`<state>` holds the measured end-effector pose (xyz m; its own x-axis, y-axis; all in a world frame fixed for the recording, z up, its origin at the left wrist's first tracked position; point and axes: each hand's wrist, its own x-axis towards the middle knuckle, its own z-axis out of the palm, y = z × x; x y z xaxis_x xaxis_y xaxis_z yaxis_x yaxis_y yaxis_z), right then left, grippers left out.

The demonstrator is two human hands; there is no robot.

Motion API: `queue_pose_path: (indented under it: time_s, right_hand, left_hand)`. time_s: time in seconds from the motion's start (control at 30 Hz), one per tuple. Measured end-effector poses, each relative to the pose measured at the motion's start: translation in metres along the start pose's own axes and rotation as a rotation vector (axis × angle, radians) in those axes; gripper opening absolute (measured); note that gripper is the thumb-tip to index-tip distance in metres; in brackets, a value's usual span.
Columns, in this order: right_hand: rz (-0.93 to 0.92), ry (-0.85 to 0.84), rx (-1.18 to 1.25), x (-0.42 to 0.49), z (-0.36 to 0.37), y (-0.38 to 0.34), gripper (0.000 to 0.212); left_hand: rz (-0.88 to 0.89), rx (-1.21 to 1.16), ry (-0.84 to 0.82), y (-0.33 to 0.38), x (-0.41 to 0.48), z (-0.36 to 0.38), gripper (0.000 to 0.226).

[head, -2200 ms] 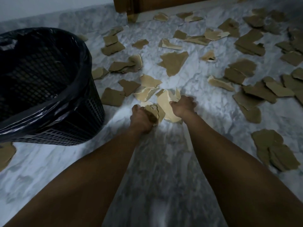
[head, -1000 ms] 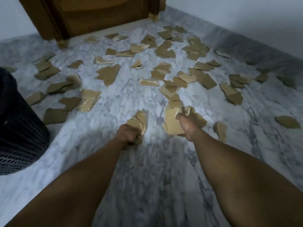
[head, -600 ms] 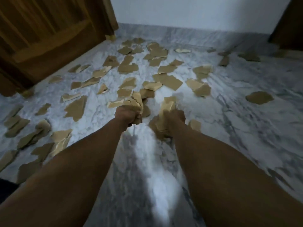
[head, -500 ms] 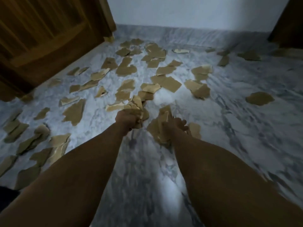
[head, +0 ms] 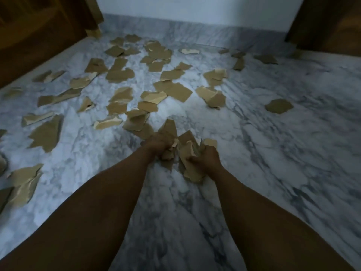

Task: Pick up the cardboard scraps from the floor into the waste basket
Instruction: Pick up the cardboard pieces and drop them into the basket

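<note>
Several brown cardboard scraps lie scattered over the grey marble floor, mostly ahead and to the left. My left hand is shut on a small bunch of scraps low over the floor. Beside it my right hand is shut on a larger bundle of scraps that hangs down from the fist. The two hands are close together, near a scrap pile. The waste basket is out of view.
A wooden door stands at the far left and another wooden panel at the far right, with a white wall between them. A lone scrap lies to the right on otherwise bare marble.
The view has swung right, away from the black basket, which has left the frame. Both hands kept their scraps and came closer together, lower over the floor.
</note>
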<state>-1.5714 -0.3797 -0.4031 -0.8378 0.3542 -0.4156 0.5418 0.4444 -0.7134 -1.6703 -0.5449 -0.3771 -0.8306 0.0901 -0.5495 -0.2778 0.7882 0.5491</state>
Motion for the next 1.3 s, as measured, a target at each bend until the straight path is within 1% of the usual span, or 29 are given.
queue_pose_path:
  time_s: [0.03,0.07,0.1,0.13,0.17,0.2,0.23,0.27,0.33,0.37,0.4,0.43,0.5,0.6,0.7,0.73,0.77,0.8,0.83,0.87,0.9,0.93,0.97,1.03,1.07,1.13,1.17,1.23,1.3]
  right_hand:
    - [0.013,0.018,0.073,0.001,-0.013,0.003,0.058]
    - [0.023,0.049,0.136,0.0,-0.028,0.004,0.072]
    - [0.036,0.081,0.208,-0.002,-0.041,0.005,0.079]
    - [0.052,0.109,0.269,-0.003,-0.051,0.006,0.077]
    - [0.077,0.131,0.321,-0.003,-0.056,0.007,0.069]
    - [0.104,0.133,0.34,-0.003,-0.058,0.008,0.06]
    - [0.123,0.13,0.327,-0.001,-0.056,0.009,0.054]
    - [0.146,0.127,0.291,-0.001,-0.052,0.008,0.052]
    - [0.2,0.126,0.141,0.005,-0.037,0.003,0.075]
    - [0.242,0.108,0.033,0.009,-0.028,0.001,0.088]
    - [0.28,0.1,-0.082,0.01,-0.019,-0.004,0.092]
    - [0.312,0.119,-0.173,0.01,-0.012,-0.008,0.089]
    - [0.333,0.156,-0.203,0.012,-0.001,-0.014,0.078]
    - [0.297,0.159,-0.08,0.021,0.011,-0.015,0.074]
    - [0.304,0.167,-0.026,0.027,0.016,-0.012,0.077]
    - [0.303,0.174,-0.002,0.027,0.016,-0.01,0.077]
    - [0.303,0.176,0.018,0.027,0.015,-0.009,0.077]
    - [0.301,0.175,0.041,0.028,0.014,-0.007,0.078]
    - [0.318,0.173,0.073,0.03,0.012,-0.006,0.079]
    - [0.339,0.179,0.117,0.032,0.01,-0.006,0.081]
    - [0.363,0.186,0.154,0.031,0.009,-0.01,0.082]
    - [0.384,0.184,0.186,0.032,0.008,-0.016,0.081]
    - [0.404,0.169,0.199,0.033,0.006,-0.024,0.078]
    - [0.39,0.121,0.231,0.034,0.006,-0.047,0.072]
    - [0.363,0.079,0.254,0.036,0.009,-0.059,0.074]
    - [0.307,-0.006,0.322,0.034,0.021,-0.082,0.084]
    - [0.26,-0.058,0.301,0.031,0.028,-0.092,0.088]
    - [0.2,-0.113,0.284,0.018,0.043,-0.105,0.081]
    - [0.197,-0.141,0.269,0.003,0.054,-0.104,0.07]
  left_hand:
    - [-0.015,0.093,0.014,-0.003,0.011,0.007,0.083]
    - [-0.059,0.185,0.048,-0.005,0.018,0.013,0.092]
    - [-0.136,0.237,0.072,-0.007,0.021,0.019,0.09]
    - [-0.171,0.261,0.097,-0.011,0.028,0.024,0.086]
    - [-0.158,0.236,0.1,-0.013,0.028,0.025,0.084]
    - [-0.078,0.261,0.081,-0.014,0.024,0.024,0.085]
    - [-0.021,0.264,0.05,-0.019,0.032,0.025,0.086]
    - [0.056,0.291,0.025,-0.023,0.034,0.024,0.08]
    - [0.07,0.306,0.017,-0.022,0.022,0.021,0.065]
    - [0.07,0.255,0.039,-0.023,0.015,0.018,0.068]
    - [0.043,0.213,0.041,-0.021,0.009,0.017,0.078]
    - [0.02,0.187,0.059,-0.025,0.009,0.016,0.089]
    - [0.025,0.176,0.097,-0.032,0.018,0.009,0.1]
    - [-0.015,0.203,0.045,-0.034,0.025,-0.017,0.097]
    - [0.066,0.256,-0.029,-0.024,0.028,-0.037,0.1]
    - [0.113,0.194,-0.057,-0.025,0.032,-0.04,0.089]
    - [0.122,0.261,-0.129,-0.024,0.031,-0.044,0.068]
    - [0.163,0.408,-0.163,-0.02,0.024,-0.044,0.049]
    - [0.158,0.553,-0.175,-0.021,0.024,-0.045,0.04]
    - [0.1,0.477,-0.207,-0.018,0.014,-0.046,0.036]
    - [-0.01,0.35,-0.244,-0.018,0.008,-0.051,0.035]
    - [0.034,0.325,-0.177,-0.03,0.003,-0.052,0.041]
    - [0.021,0.432,-0.187,-0.038,-0.003,-0.051,0.055]
    - [0.047,0.522,-0.218,-0.061,-0.02,-0.051,0.087]
    - [0.07,0.553,-0.211,-0.075,-0.028,-0.051,0.095]
    - [0.021,0.484,-0.201,-0.103,-0.042,-0.057,0.09]
    - [-0.025,0.455,-0.192,-0.116,-0.05,-0.062,0.087]
    - [-0.093,0.429,-0.213,-0.138,-0.071,-0.068,0.084]
    - [-0.19,0.429,-0.269,-0.154,-0.087,-0.073,0.061]
